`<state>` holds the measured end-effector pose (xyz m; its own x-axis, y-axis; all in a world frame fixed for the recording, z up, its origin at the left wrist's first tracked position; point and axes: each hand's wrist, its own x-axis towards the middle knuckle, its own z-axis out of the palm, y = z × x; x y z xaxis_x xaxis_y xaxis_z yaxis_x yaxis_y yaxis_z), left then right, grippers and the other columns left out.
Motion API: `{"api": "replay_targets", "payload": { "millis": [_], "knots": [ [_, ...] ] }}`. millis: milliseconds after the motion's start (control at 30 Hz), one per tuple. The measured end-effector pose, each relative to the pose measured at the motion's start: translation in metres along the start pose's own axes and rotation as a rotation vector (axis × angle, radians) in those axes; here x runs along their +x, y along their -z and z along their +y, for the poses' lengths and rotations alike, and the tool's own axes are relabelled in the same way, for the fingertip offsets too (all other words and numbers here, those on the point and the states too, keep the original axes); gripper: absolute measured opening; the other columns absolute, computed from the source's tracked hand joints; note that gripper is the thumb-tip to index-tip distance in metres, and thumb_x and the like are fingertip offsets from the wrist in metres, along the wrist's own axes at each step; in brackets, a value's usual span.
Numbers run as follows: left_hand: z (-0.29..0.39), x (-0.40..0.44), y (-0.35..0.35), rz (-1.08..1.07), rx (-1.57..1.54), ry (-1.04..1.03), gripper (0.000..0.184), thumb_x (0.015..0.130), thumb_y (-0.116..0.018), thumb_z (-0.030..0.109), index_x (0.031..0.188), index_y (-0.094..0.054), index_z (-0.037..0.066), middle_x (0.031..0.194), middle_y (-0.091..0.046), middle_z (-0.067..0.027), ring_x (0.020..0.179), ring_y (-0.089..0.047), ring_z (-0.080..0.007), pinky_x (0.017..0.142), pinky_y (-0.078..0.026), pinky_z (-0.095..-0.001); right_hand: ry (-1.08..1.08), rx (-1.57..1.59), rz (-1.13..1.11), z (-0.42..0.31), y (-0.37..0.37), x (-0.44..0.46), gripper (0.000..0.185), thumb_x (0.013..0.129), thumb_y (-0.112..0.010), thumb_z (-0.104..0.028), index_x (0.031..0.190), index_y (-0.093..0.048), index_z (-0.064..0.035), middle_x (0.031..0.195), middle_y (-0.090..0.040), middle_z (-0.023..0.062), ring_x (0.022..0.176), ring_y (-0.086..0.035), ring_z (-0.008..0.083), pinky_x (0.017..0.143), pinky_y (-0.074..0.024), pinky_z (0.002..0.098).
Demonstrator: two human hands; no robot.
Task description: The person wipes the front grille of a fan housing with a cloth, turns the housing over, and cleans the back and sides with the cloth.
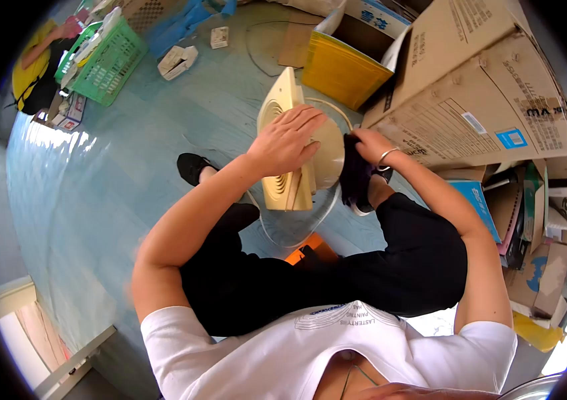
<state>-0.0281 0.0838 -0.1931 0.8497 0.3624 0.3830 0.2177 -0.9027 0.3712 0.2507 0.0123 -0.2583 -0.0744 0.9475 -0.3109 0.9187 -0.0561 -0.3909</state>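
Observation:
A cream exhaust fan [287, 190] stands on edge on the floor between my legs, its ringed grille facing left and its round housing facing right. My left hand [287, 141] lies over the top of the frame and housing, holding it with the fingers close together and the thumb apart. To the right of the housing, my right hand [371, 147] has its fingers closed on a dark purple cloth [355, 175], which hangs down beside my shoe. A pale cord [331, 107] curves behind the fan. Part of the housing is hidden under my left hand.
Cardboard boxes [470, 100] and a yellow box [340, 70] stand close on the right. An orange object [317, 248] lies between my knees. A green basket [107, 63] is at the far left, near another person [30, 63]. Small white boxes [178, 61] lie ahead.

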Motion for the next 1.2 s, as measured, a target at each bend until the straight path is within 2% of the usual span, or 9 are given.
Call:
{"api": "replay_targets", "payload": {
  "millis": [133, 200, 300, 433, 633, 833, 1033, 1167, 1200],
  "knots": [
    [-0.003, -0.003, -0.004, 0.005, 0.006, 0.034, 0.057, 0.089, -0.061, 0.027, 0.138, -0.047, 0.001, 0.142, -0.049, -0.0151, 0.137, -0.041, -0.0315, 0.115, -0.032, -0.0423, -0.045, 0.727, 0.145, 0.012, 0.05, 0.021, 0.04, 0.087, -0.055, -0.009, 0.126, -0.058, 0.0021, 0.11, -0.068, 0.0085, 0.099, -0.064, 0.0175, 0.09, -0.0494, 0.0303],
    [-0.005, -0.004, -0.007, 0.036, 0.005, -0.003, 0.059, 0.089, -0.061, 0.027, 0.139, -0.044, 0.001, 0.143, -0.047, -0.0151, 0.137, -0.039, -0.0316, 0.115, -0.031, -0.0427, -0.034, 1.177, 0.165, -0.024, 0.07, 0.016, 0.034, 0.092, -0.051, -0.007, 0.123, -0.059, 0.0029, 0.112, -0.066, 0.0047, 0.099, -0.063, 0.0138, 0.089, -0.0488, 0.0269],
    [-0.001, -0.004, -0.004, 0.065, 0.004, 0.039, 0.061, 0.089, -0.062, 0.027, 0.141, -0.042, 0.001, 0.145, -0.044, -0.0153, 0.138, -0.038, -0.0321, 0.115, -0.03, -0.0436, 0.156, 0.573, 0.144, -0.036, 0.048, 0.02, 0.032, 0.094, -0.056, -0.014, 0.125, -0.057, -0.0027, 0.113, -0.064, 0.0114, 0.104, -0.062, 0.0219, 0.093, -0.048, 0.0321],
    [-0.003, -0.007, -0.003, 0.101, 0.061, 0.081, 0.064, 0.089, -0.062, 0.031, 0.141, -0.041, 0.0, 0.146, -0.043, -0.0156, 0.138, -0.037, -0.0322, 0.115, -0.03, -0.0448, 0.433, -0.006, 0.446, -0.051, -0.007, 0.005, 0.046, 0.091, -0.061, -0.018, 0.133, -0.047, -0.0048, 0.121, -0.05, 0.0215, 0.113, -0.052, 0.041, 0.095, -0.0465, 0.0423],
    [-0.011, -0.007, -0.008, -0.013, 0.095, 0.08, 0.058, 0.09, -0.06, 0.04, 0.133, -0.051, 0.002, 0.142, -0.047, -0.0128, 0.139, -0.036, -0.0295, 0.115, -0.028, -0.0443, 0.222, -0.005, 0.345, -0.044, -0.001, 0.019, 0.041, 0.09, -0.058, -0.013, 0.13, -0.053, -0.0102, 0.12, -0.053, 0.0176, 0.103, -0.058, 0.0399, 0.088, -0.05, 0.0466],
    [-0.014, -0.003, 0.003, -0.067, -0.009, 0.102, 0.042, 0.09, -0.062, 0.041, 0.118, -0.064, 0.011, 0.138, -0.051, -0.0094, 0.139, -0.035, -0.0281, 0.114, -0.031, -0.0443, 0.471, -0.384, 0.468, -0.074, -0.007, -0.006, 0.047, 0.085, -0.058, -0.01, 0.131, -0.053, -0.0067, 0.124, -0.052, 0.0168, 0.103, -0.056, 0.0342, 0.082, -0.0504, 0.0442],
    [0.008, 0.028, 0.073, 0.371, -0.157, -0.002, 0.027, 0.087, -0.062, 0.004, 0.111, -0.069, 0.014, 0.12, -0.063, -0.0037, 0.121, -0.053, -0.027, 0.106, -0.037, -0.0448, 0.456, -0.442, 0.487, -0.073, -0.007, -0.008, 0.046, 0.085, -0.053, -0.01, 0.13, -0.053, -0.0058, 0.124, -0.052, 0.0158, 0.099, -0.055, 0.0311, 0.082, -0.0504, 0.0415],
    [0.08, 0.034, 0.157, 0.586, -0.769, -0.035, 0.026, 0.088, -0.053, -0.005, 0.103, -0.07, 0.007, 0.111, -0.066, -0.0064, 0.113, -0.055, -0.025, 0.095, -0.043, -0.0385, 0.407, -0.505, 0.478, -0.082, -0.005, -0.01, 0.041, 0.085, -0.054, -0.012, 0.126, -0.056, -0.0077, 0.116, -0.053, 0.0111, 0.095, -0.055, 0.0267, 0.079, -0.0505, 0.0391],
    [0.1, 0.029, 0.174, 0.555, -0.883, -0.116, 0.022, 0.092, -0.054, -0.001, 0.102, -0.07, 0.009, 0.119, -0.061, -0.01, 0.116, -0.053, -0.0272, 0.101, -0.038, -0.0424, 0.416, -0.501, 0.502, -0.081, -0.007, -0.009, 0.041, 0.085, -0.054, -0.012, 0.126, -0.056, -0.0077, 0.117, -0.053, 0.0111, 0.096, -0.055, 0.0269, 0.079, -0.0506, 0.0389]
  ]
}}
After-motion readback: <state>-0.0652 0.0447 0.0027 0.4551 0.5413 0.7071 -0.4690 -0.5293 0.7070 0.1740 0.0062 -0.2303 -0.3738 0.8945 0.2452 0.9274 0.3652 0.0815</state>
